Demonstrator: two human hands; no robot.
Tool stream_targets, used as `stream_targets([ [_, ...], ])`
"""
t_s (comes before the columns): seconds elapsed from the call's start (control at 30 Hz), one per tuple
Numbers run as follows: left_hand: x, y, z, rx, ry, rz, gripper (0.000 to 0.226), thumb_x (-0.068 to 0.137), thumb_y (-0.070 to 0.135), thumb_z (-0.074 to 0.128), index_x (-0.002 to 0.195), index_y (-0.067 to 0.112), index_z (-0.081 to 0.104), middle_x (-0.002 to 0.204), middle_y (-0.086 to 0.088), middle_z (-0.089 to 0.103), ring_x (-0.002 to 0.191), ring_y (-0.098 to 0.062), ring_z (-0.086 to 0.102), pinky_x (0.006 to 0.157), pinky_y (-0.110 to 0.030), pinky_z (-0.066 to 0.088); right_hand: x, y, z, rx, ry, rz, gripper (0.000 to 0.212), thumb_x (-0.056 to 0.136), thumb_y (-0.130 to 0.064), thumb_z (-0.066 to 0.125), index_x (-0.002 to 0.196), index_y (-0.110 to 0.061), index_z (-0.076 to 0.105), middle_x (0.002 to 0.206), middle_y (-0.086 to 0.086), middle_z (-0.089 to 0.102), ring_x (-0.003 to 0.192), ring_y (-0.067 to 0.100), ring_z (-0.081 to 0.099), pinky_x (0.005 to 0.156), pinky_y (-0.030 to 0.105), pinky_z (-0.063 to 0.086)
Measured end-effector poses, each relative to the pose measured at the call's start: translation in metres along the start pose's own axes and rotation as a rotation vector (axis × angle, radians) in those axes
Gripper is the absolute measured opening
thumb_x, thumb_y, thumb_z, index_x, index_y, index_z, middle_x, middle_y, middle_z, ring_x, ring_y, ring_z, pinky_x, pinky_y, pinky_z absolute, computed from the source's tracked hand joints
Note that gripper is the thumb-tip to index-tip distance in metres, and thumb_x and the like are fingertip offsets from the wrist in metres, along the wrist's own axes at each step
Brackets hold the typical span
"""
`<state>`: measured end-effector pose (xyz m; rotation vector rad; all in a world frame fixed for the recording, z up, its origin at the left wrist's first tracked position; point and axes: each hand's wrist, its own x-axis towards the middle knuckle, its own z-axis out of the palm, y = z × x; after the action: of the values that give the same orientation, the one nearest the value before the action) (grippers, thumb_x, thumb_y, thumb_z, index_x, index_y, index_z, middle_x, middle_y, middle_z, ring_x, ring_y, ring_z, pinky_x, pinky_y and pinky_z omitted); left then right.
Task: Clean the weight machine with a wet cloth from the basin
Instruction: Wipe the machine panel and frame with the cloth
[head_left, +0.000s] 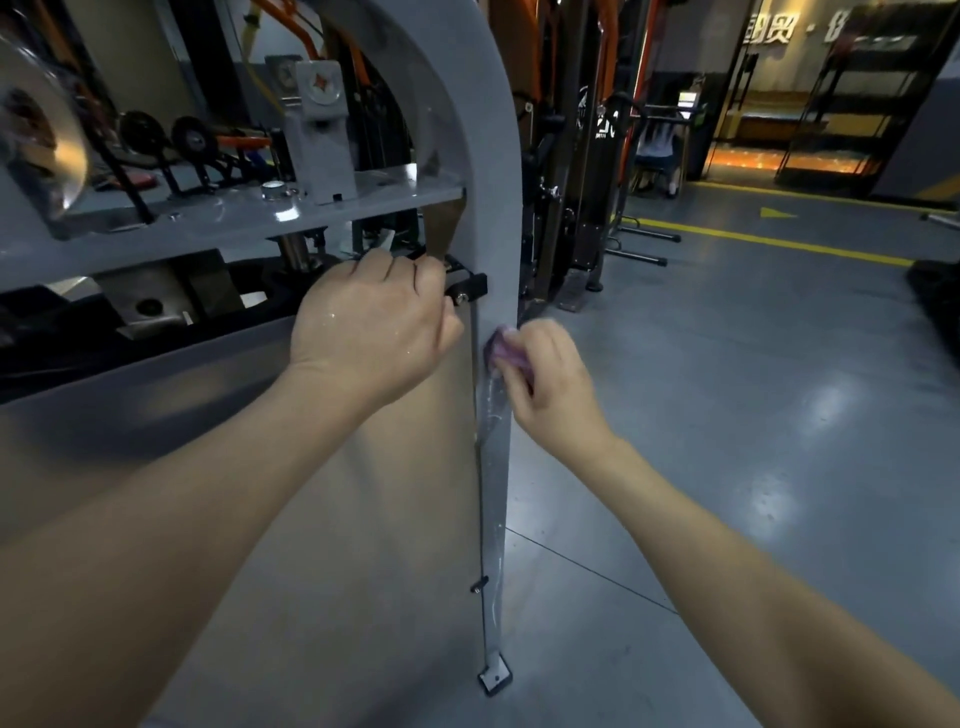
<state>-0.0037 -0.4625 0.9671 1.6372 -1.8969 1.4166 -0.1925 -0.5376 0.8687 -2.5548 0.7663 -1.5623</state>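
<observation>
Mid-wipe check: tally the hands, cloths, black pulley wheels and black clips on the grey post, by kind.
Hands: 2, left hand gripping the weight machine, right hand holding the cloth
Purple cloth: 1
Black pulley wheels: 2
Black clips on the grey post: 2
Total: 7

Bunched purple cloth (501, 349) against grey machine post (493, 249)

Dim, soft, fisheye-warped (glare on floor (826, 415))

Gym floor, grey weight machine (493, 156), cable pulleys (189, 137), yellow floor lines (753, 239)
</observation>
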Motion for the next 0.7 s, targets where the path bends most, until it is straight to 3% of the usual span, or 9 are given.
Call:
stream_targets([
  [0.1, 0.000, 0.001, 0.001, 0.004, -0.015, -0.006, 0.028, 0.098, 0.026, 0.042, 0.083, 0.007, 0.058, 0.070, -0.015, 0.062, 0.063, -0.032, 0.056, 0.056, -0.034, 0.028, 0.034, -0.011, -0.020, 0.058, 0.072, 0.010, 0.017, 0.091, 0.000, 0.070, 0.104, -0.002, 0.060, 0.099, 0.001, 0.055, 0.087, 0.012, 0.050, 0.078, 0.017, 0.042],
  [0.17, -0.001, 0.001, 0.002, 0.019, -0.021, -0.005, 0.029, 0.099, 0.027, 0.042, 0.085, 0.007, 0.058, 0.071, -0.016, 0.062, 0.064, -0.033, 0.056, 0.056, -0.035, 0.028, 0.044, -0.015, -0.021, 0.071, 0.150, 0.032, 0.015, 0.091, -0.003, 0.072, 0.100, -0.002, 0.060, 0.098, -0.007, 0.052, 0.084, 0.010, 0.049, 0.076, 0.011, 0.039],
  [0.27, -0.001, 0.001, 0.002, 0.030, 0.003, -0.009, 0.029, 0.099, 0.027, 0.041, 0.085, 0.007, 0.058, 0.070, -0.015, 0.061, 0.063, -0.032, 0.056, 0.057, -0.034, 0.026, 0.028, -0.014, 0.000, 0.073, 0.240, 0.100, 0.011, 0.093, -0.006, 0.070, 0.098, -0.002, 0.061, 0.095, -0.008, 0.056, 0.082, 0.016, 0.052, 0.073, 0.018, 0.043],
  [0.4, -0.002, 0.002, 0.004, 0.042, 0.042, -0.007, 0.028, 0.098, 0.027, 0.041, 0.085, 0.008, 0.057, 0.070, -0.013, 0.061, 0.063, -0.031, 0.056, 0.054, -0.034, 0.032, -0.016, -0.005, 0.033, 0.084, 0.150, 0.210, 0.013, 0.099, -0.021, 0.060, 0.106, -0.011, 0.055, 0.090, 0.007, 0.054, 0.078, 0.024, 0.051, 0.066, 0.044, 0.048],
  [0.5, -0.001, 0.001, 0.004, 0.055, 0.061, 0.000, 0.028, 0.098, 0.026, 0.041, 0.084, 0.008, 0.057, 0.069, -0.013, 0.061, 0.064, -0.032, 0.056, 0.054, -0.035, 0.036, -0.005, -0.004, 0.028, 0.049, 0.105, 0.204, 0.014, 0.098, -0.028, 0.056, 0.104, -0.017, 0.050, 0.092, 0.006, 0.057, 0.076, 0.023, 0.054, 0.062, 0.039, 0.048],
  [0.6, -0.001, 0.002, 0.003, 0.044, 0.050, 0.000, 0.028, 0.098, 0.027, 0.040, 0.084, 0.008, 0.057, 0.069, -0.014, 0.061, 0.064, -0.032, 0.057, 0.054, -0.035, 0.036, 0.030, -0.007, 0.010, -0.032, 0.198, 0.141, 0.018, 0.096, -0.029, 0.058, 0.099, -0.011, 0.056, 0.086, 0.003, 0.064, 0.067, 0.024, 0.060, 0.056, 0.029, 0.042],
  [0.7, -0.001, 0.002, 0.003, 0.029, 0.046, -0.002, 0.028, 0.098, 0.026, 0.040, 0.084, 0.007, 0.057, 0.069, -0.015, 0.061, 0.063, -0.033, 0.056, 0.054, -0.035, 0.034, 0.061, -0.007, -0.003, -0.105, 0.308, 0.078, 0.026, 0.097, -0.029, 0.058, 0.093, -0.004, 0.061, 0.078, 0.003, 0.065, 0.062, 0.026, 0.061, 0.050, 0.034, 0.047],
])
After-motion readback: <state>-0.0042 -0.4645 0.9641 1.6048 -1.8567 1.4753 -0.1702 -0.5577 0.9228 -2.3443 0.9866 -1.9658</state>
